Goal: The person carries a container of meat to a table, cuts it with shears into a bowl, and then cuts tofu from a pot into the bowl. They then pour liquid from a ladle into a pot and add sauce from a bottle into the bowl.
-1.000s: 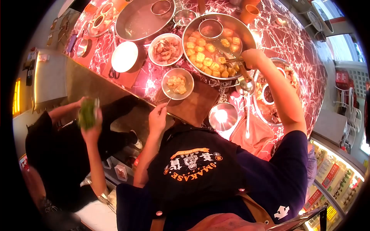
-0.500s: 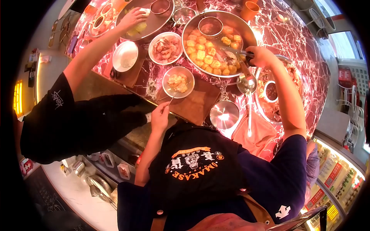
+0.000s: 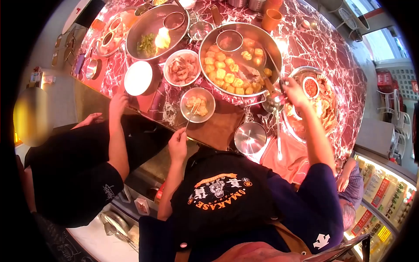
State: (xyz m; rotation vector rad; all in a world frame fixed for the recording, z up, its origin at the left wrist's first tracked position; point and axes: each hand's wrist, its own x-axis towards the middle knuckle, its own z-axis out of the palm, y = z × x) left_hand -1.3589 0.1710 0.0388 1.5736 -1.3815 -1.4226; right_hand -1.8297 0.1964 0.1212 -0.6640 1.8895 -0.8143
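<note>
My left hand [image 3: 178,145] pinches a thin metal utensil [image 3: 188,124], its far end among pale yellow pieces in a small white bowl [image 3: 183,112]. Beside the large metal pot [image 3: 280,56], my right hand [image 3: 295,92] is closed on black-handled scissors. Their long blades [image 3: 274,61] lean over the pot's right rim. Golden tofu cubes [image 3: 230,78] and dark broth fill the pot, and a strainer [image 3: 229,40] hangs inside it. A ladle [image 3: 271,105] lies just below my right hand.
A co-worker's hand [image 3: 118,104] is at a white bowl [image 3: 138,78] on the left. Nearby are a bowl of raw meat [image 3: 182,68] and another pot [image 3: 131,46]. A platter with a sauce bowl [image 3: 310,87] stands right; an empty metal pan [image 3: 250,138] sits near the front edge.
My right hand has drawn back and down from over the pot, swinging the scissors steeper. My left hand stays at the small bowl. The co-worker's arm has withdrawn from the far pot to the white bowl.
</note>
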